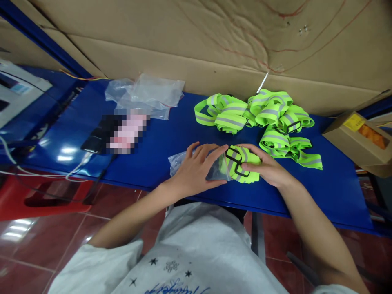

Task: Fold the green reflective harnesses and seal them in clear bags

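Note:
My right hand (266,166) grips a folded neon-yellow reflective strap (249,157) with grey stripes and black plastic buckles, the thumb lying on top. One end of this bundle sits at the mouth of a clear plastic zip bag (217,168). Fingers and thumb of my left hand (199,167) are curved around the bag and hold it near its opening. The rest of the bag trails to the left under that hand. How far the strap reaches into the bag is partly hidden by the fingers.
Several bundled reflective straps (272,112) lie at the back right of the blue table (177,134). More clear bags (156,92) rest at the back left, near a dark phone-like device (99,136) with cables. A cardboard box (349,143) stands at the right; a red stool (18,196) is below left.

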Tool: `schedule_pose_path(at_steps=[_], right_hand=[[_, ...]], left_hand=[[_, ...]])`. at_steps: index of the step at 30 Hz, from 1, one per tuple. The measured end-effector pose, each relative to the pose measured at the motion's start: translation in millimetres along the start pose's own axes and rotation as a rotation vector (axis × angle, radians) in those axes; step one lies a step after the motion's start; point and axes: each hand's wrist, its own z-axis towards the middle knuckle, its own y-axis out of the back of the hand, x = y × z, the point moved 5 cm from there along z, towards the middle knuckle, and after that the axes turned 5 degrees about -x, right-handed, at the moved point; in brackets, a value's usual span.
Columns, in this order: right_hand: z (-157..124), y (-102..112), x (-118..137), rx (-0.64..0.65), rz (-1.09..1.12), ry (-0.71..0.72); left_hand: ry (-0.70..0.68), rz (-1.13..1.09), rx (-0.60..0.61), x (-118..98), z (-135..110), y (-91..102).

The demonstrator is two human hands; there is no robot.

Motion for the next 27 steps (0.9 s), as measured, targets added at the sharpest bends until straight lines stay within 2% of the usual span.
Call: schedule_pose_path(at_steps=[5, 12, 18, 23, 27], right_hand=[[-2.1, 1.3, 3.2, 0.05, -0.245, 0.094], [-2.1, -4.8, 7.3, 0.056, -0.405, 0.236], [-4.0, -4.3, 8.1, -0.107, -0.414, 0.339], [-3.8, -7.0, 6.1, -0.129, -0.502, 0.353], [-4.0, -2.6, 18.1, -0.312, -0.432, 0.424]], left_hand=[[-0.093, 0.016, -0.017, -4.3, 1.1, -1.5], [-0.108, 0.101, 0.1, -12.3, 7.3, -8.4], [-0.176, 0.227, 0.212, -23.4, 21.9, -4.0], [-0.209, 0.151, 0.294, -27.8, 39.7, -9.3], [-0.211, 0.091, 0.231, -26.7, 52.6, -7.9]])
